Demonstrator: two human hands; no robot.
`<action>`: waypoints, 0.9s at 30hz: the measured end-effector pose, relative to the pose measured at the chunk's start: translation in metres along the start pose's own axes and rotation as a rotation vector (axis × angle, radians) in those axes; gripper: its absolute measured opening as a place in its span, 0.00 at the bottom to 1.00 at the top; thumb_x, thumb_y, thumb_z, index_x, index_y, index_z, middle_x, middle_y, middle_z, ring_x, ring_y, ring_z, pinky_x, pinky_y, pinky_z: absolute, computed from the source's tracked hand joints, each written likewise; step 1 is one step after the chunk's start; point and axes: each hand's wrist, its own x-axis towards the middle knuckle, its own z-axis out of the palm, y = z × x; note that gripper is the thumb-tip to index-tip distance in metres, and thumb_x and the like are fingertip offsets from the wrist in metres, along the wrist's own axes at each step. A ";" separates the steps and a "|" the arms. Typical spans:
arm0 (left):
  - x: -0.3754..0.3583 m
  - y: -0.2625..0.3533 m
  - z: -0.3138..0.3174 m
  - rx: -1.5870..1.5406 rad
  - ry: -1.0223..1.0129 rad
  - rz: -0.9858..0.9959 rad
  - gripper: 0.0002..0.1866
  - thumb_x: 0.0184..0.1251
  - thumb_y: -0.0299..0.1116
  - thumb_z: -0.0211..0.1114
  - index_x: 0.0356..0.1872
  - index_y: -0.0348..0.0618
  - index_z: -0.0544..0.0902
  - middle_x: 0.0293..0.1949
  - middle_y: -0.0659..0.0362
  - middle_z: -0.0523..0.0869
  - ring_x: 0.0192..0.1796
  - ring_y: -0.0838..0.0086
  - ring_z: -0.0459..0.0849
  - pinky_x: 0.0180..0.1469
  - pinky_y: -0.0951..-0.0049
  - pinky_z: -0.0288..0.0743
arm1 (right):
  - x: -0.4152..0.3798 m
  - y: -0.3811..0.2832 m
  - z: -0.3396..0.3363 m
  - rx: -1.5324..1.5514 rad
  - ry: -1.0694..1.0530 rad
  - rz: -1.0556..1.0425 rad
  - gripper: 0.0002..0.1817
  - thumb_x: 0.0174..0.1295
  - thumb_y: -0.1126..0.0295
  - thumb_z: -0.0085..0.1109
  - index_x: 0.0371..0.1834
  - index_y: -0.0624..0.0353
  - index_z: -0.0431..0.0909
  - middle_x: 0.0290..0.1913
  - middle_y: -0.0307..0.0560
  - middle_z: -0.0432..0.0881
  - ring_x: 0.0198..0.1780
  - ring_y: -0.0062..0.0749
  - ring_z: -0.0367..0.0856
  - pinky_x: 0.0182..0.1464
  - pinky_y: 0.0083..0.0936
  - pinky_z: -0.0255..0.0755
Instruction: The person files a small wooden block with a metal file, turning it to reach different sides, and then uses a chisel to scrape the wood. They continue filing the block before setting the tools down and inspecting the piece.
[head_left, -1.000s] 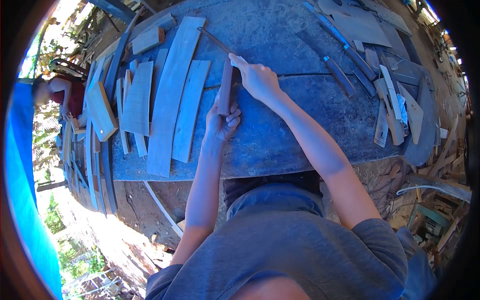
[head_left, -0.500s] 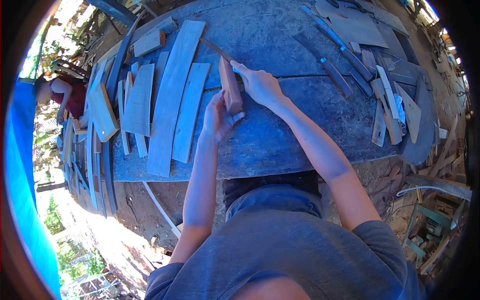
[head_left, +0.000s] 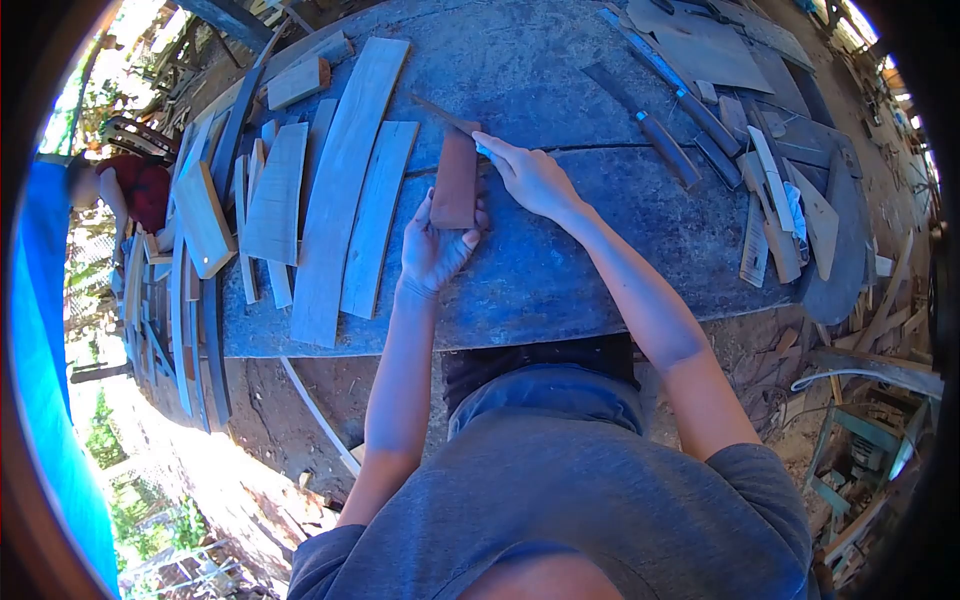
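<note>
A reddish-brown wooden block [head_left: 456,185] stands tilted over the table, its broad face turned towards me. My left hand [head_left: 436,243] grips its lower end, thumb and fingers on opposite sides. In my right hand [head_left: 530,178] is a slim file [head_left: 440,112], with a bit of blue showing where the fingers close on it. Its narrow dark blade points up and left, lying across the block's far end. Left of the block lie pale boards, the nearest a short plank [head_left: 380,220] beside a longer plank [head_left: 350,190].
The blue-stained table [head_left: 560,285] spans the view. Handled tools [head_left: 665,150] and wood scraps [head_left: 780,200] lie to the right. A thick wood piece [head_left: 205,222] rests among boards on the left. Another person [head_left: 140,190] is at the far left. A green-framed machine [head_left: 860,450] stands lower right.
My left hand has turned the block so its broad face shows, and lowered it slightly towards me. The file has shifted slightly right and down with my right hand, across the block's end.
</note>
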 end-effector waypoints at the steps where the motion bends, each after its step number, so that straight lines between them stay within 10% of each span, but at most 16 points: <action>1: 0.002 0.004 -0.011 -0.066 -0.090 -0.036 0.26 0.79 0.45 0.40 0.64 0.34 0.66 0.48 0.41 0.77 0.41 0.58 0.80 0.29 0.67 0.78 | -0.001 -0.003 -0.002 -0.064 -0.031 0.024 0.22 0.75 0.65 0.41 0.71 0.46 0.67 0.56 0.51 0.82 0.48 0.55 0.83 0.50 0.46 0.78; 5: 0.016 0.014 -0.047 -0.004 -0.230 -0.009 0.26 0.79 0.45 0.36 0.63 0.34 0.67 0.47 0.42 0.78 0.40 0.58 0.81 0.28 0.68 0.77 | -0.029 -0.029 0.006 -0.135 -0.009 -0.024 0.23 0.71 0.66 0.45 0.69 0.42 0.69 0.47 0.53 0.85 0.39 0.55 0.86 0.40 0.49 0.80; 10: 0.017 0.004 -0.041 0.209 0.146 0.206 0.25 0.78 0.44 0.36 0.62 0.33 0.67 0.41 0.45 0.80 0.35 0.61 0.81 0.31 0.64 0.80 | -0.089 -0.076 -0.003 -0.224 -0.260 -0.083 0.25 0.68 0.67 0.45 0.69 0.41 0.69 0.41 0.59 0.86 0.36 0.54 0.86 0.38 0.48 0.80; 16: 0.014 0.010 -0.035 0.120 -0.101 0.069 0.25 0.78 0.44 0.34 0.61 0.35 0.68 0.37 0.46 0.78 0.30 0.66 0.76 0.27 0.68 0.72 | -0.002 -0.021 0.021 -0.166 0.136 -0.087 0.25 0.67 0.67 0.45 0.69 0.41 0.69 0.37 0.59 0.85 0.33 0.53 0.86 0.37 0.48 0.80; 22: 0.018 0.001 -0.020 0.127 0.268 0.268 0.24 0.78 0.43 0.33 0.59 0.36 0.69 0.37 0.47 0.78 0.32 0.65 0.79 0.28 0.67 0.76 | -0.059 -0.058 0.015 -0.286 0.017 -0.048 0.24 0.67 0.67 0.45 0.68 0.43 0.70 0.40 0.58 0.86 0.36 0.52 0.87 0.37 0.47 0.80; 25: 0.016 0.003 -0.037 0.166 0.055 0.195 0.23 0.78 0.42 0.33 0.57 0.36 0.69 0.38 0.47 0.79 0.35 0.64 0.82 0.30 0.65 0.78 | -0.083 -0.079 -0.002 -0.267 -0.368 0.016 0.25 0.67 0.68 0.45 0.68 0.42 0.70 0.43 0.55 0.86 0.37 0.50 0.87 0.38 0.47 0.80; 27: 0.016 0.005 -0.040 0.177 0.112 0.164 0.23 0.78 0.42 0.33 0.56 0.36 0.69 0.36 0.47 0.78 0.32 0.65 0.79 0.28 0.66 0.75 | -0.059 -0.056 0.006 -0.217 0.006 -0.121 0.24 0.67 0.68 0.45 0.67 0.43 0.71 0.44 0.53 0.87 0.36 0.52 0.87 0.38 0.47 0.80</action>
